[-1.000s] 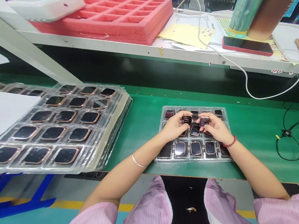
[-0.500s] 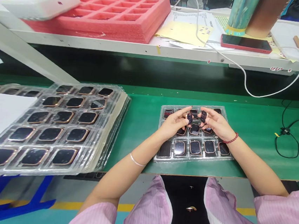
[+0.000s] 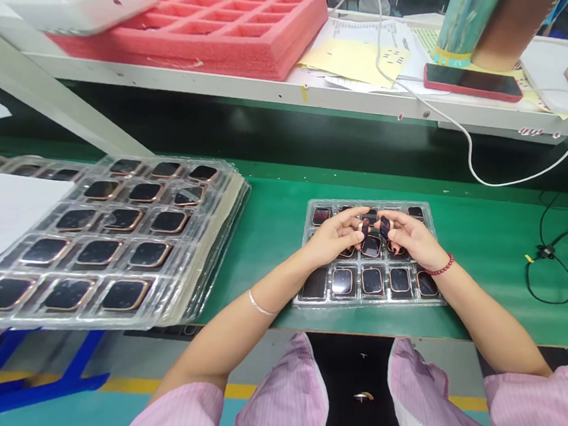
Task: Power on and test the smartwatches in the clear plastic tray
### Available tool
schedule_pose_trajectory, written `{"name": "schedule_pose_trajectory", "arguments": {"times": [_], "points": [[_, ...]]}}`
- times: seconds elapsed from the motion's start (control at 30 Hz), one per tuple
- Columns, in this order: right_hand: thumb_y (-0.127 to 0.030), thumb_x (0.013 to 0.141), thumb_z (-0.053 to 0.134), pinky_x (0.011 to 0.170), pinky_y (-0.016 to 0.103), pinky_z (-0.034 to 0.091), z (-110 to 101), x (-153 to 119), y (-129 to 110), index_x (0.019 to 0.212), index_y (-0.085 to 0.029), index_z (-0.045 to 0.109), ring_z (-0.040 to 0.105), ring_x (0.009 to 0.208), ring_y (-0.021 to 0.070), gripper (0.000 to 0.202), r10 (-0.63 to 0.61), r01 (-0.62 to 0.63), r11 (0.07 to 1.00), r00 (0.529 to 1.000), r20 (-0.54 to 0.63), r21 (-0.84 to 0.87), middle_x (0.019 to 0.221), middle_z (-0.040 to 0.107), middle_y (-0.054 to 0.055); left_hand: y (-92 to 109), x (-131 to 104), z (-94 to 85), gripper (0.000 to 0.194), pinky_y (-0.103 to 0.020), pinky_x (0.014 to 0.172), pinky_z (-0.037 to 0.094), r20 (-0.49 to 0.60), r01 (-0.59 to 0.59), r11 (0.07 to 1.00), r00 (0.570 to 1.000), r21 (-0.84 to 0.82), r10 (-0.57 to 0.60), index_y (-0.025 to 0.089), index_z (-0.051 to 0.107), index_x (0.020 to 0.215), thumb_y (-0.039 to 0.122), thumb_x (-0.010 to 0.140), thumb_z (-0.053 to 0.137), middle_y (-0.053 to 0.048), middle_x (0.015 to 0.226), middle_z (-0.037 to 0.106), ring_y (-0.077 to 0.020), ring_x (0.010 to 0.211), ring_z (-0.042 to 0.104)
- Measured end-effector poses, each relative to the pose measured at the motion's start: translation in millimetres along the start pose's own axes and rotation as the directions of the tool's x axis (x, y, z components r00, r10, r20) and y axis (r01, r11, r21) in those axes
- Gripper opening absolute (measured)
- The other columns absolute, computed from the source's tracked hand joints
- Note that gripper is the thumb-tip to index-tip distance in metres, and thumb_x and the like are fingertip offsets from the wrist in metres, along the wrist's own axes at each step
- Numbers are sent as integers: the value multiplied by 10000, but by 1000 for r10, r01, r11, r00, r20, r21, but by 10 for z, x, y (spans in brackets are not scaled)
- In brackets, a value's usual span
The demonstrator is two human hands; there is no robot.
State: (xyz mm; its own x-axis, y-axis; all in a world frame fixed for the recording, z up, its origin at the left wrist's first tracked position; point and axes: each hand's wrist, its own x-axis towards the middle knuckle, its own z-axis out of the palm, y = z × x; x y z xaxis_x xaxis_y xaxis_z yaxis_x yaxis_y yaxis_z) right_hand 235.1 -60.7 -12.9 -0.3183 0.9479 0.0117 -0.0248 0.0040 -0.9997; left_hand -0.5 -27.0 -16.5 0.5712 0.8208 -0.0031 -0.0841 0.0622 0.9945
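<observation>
Green benchtop [image 3: 264, 254] is stretching beneath a clear tray [image 3: 363, 302] right of frame centre, over which the left hand [image 3: 332, 236] is pinching one watch [image 3: 364, 227], the right hand [image 3: 414, 240] a second watch [image 3: 386, 227], both now tilting from camera-facing to nearly side-on, apparently exposing their edges.

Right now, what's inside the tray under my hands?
In the tray, gold-rimmed watch faces sit in pockets. Your left hand and right hand cover some pockets, whose full contents are hidden.
</observation>
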Motion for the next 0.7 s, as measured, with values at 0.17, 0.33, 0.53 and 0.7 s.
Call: {"name": "schedule_pose_trajectory", "arguments": {"times": [0.17, 0.33, 0.53, 0.7], "points": [[-465, 845, 783, 524, 232, 547, -2, 1, 8, 1303, -234, 614, 542, 554, 63, 541, -1, 1, 1000, 1000, -4, -1, 1175, 709, 76, 2, 2, 3, 681, -227, 571, 501, -4, 9, 1000, 1000, 3, -9, 216, 568, 1379, 444, 781, 802, -75, 1040, 688, -129, 676, 659], [-475, 852, 774, 524, 232, 543, 2, 2, -1, 1308, -231, 609, 542, 563, 70, 543, -7, 7, 1000, 1000, 0, -16, 1134, 712, 72, 3, 3, 3, 652, -230, 592, 509, 5, -4, 1000, 1000, -1, 4, 219, 580, 1358, 444, 786, 798, -70, 1027, 692, -128, 680, 657], [-467, 849, 781, 534, 232, 542, 8, 0, -10, 1299, -227, 607, 542, 566, 68, 538, -3, 3, 1000, 1000, 12, -15, 1115, 698, 62, -2, 1, -2, 655, -226, 585, 503, 11, -5, 1000, 1000, 4, 5, 211, 569, 1361, 449, 794, 793, -68, 1025, 684, -127, 682, 658], [-454, 861, 775, 527, 225, 542, 1, 4, 14, 1308, -215, 592, 541, 564, 62, 539, -12, 12, 1000, 1000, 23, -13, 1130, 694, 72, -5, 2, -6, 642, -220, 588, 503, 25, -16, 1000, 1000, 17, 15, 210, 559, 1366, 434, 808, 784, -71, 1039, 684, -121, 685, 656]]}}
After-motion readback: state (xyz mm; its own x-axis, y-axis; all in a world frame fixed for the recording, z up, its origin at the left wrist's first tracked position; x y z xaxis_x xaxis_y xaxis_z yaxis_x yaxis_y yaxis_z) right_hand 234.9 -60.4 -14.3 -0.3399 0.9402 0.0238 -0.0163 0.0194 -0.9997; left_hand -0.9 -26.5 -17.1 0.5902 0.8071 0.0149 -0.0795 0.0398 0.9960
